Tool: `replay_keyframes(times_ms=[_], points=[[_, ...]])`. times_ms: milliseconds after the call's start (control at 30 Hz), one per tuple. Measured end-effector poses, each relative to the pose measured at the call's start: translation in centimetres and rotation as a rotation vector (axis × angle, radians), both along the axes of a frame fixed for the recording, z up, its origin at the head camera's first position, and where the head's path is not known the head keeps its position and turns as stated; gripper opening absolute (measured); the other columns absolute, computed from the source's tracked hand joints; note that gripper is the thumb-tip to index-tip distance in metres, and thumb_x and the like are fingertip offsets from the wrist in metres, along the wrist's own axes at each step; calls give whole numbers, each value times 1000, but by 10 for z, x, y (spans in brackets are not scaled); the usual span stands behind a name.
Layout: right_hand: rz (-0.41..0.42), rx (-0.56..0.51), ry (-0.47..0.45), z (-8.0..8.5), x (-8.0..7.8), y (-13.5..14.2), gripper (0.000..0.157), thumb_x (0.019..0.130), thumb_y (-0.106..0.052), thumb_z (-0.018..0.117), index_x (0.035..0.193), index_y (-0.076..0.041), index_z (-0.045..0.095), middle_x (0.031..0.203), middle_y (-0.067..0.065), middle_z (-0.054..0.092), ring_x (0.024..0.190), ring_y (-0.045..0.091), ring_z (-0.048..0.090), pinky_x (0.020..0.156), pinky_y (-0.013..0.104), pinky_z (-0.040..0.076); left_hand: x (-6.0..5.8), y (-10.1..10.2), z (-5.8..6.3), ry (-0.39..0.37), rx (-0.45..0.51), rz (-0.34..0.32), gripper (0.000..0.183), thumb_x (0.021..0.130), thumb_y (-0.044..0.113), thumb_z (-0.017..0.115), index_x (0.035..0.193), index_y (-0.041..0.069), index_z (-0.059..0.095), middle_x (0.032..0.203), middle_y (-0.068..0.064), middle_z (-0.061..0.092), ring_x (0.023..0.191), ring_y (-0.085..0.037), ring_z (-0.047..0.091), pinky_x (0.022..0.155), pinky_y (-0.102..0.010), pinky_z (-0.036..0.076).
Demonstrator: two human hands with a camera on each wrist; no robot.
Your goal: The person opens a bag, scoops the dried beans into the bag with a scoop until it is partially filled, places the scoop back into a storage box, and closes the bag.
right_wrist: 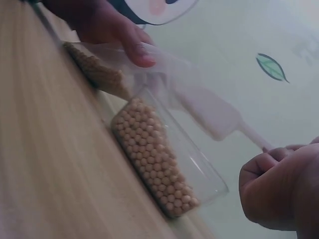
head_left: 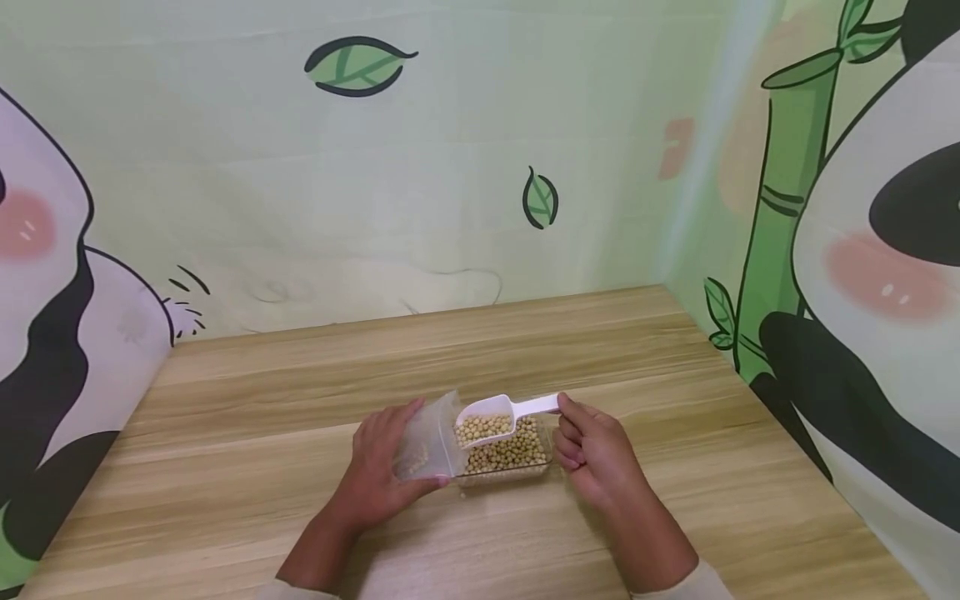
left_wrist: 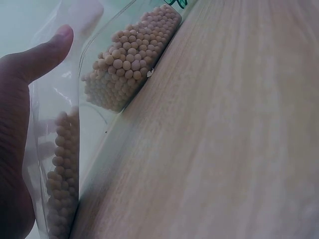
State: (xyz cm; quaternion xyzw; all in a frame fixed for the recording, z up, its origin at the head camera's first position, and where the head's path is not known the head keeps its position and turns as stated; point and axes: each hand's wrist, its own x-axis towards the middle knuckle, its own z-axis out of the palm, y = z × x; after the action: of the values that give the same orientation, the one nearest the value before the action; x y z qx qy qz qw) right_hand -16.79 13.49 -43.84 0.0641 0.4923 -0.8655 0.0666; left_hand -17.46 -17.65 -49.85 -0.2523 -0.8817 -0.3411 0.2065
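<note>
My left hand (head_left: 375,462) holds a clear zip-top plastic bag (head_left: 431,437), thumb at its near side and fingers behind it. Soybeans fill the lower part of the bag (left_wrist: 37,149), as the left wrist view shows. By its handle, my right hand (head_left: 600,454) grips a white plastic scoop (head_left: 536,405) loaded with soybeans. The scoop's front end is at the bag's mouth, above a clear rectangular box (head_left: 504,477). More soybeans (right_wrist: 149,149) lie in the box, sloping lower toward one end in the right wrist view.
A wood-grain table (head_left: 300,383) carries the box and bag. Behind it hangs a pale green backdrop (head_left: 465,167) with printed leaves, and a panda and bamboo (head_left: 780,200) print stands on the right side.
</note>
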Motion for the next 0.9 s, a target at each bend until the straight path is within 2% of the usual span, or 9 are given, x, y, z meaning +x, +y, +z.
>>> replay_keyframes(times_ms=[200, 333, 500, 767, 900], points=[[-12, 120, 175, -3, 8, -11, 43, 113, -12, 59, 70, -11, 52, 61, -5, 25, 53, 7, 26, 54, 24, 20, 0, 0, -1, 13, 0, -10, 104, 73, 40, 96, 158, 3, 50, 137, -17, 66, 128, -38, 59, 112, -64, 32], [-28, 178, 228, -3, 10, -13, 36, 111, -12, 63, 75, -11, 62, 59, -5, 29, 53, 7, 29, 54, 24, 23, 0, 0, -1, 15, 1, -14, 105, 73, 40, 95, 159, 3, 49, 138, -17, 66, 128, -38, 58, 113, -64, 32], [-57, 197, 246, -2, 10, -12, 34, 110, -12, 65, 76, -16, 69, 58, -5, 32, 53, 7, 32, 54, 24, 28, 0, 0, -2, 26, -7, -8, 104, 72, 40, 96, 159, 4, 49, 138, -16, 66, 127, -38, 59, 111, -64, 33], [-131, 161, 247, 0, 7, -7, 35, 111, -9, 62, 78, -17, 71, 58, -6, 30, 52, 6, 30, 54, 24, 24, 1, 0, 0, 4, 2, -10, 104, 73, 39, 96, 159, 5, 49, 140, -16, 66, 128, -38, 58, 112, -65, 33], [-166, 121, 210, 2, 5, -2, 36, 111, -9, 61, 77, -16, 70, 61, -6, 31, 54, 6, 29, 55, 25, 24, 1, 0, 0, 2, 2, -12, 105, 73, 39, 96, 159, 5, 48, 140, -17, 66, 128, -38, 58, 112, -66, 33]])
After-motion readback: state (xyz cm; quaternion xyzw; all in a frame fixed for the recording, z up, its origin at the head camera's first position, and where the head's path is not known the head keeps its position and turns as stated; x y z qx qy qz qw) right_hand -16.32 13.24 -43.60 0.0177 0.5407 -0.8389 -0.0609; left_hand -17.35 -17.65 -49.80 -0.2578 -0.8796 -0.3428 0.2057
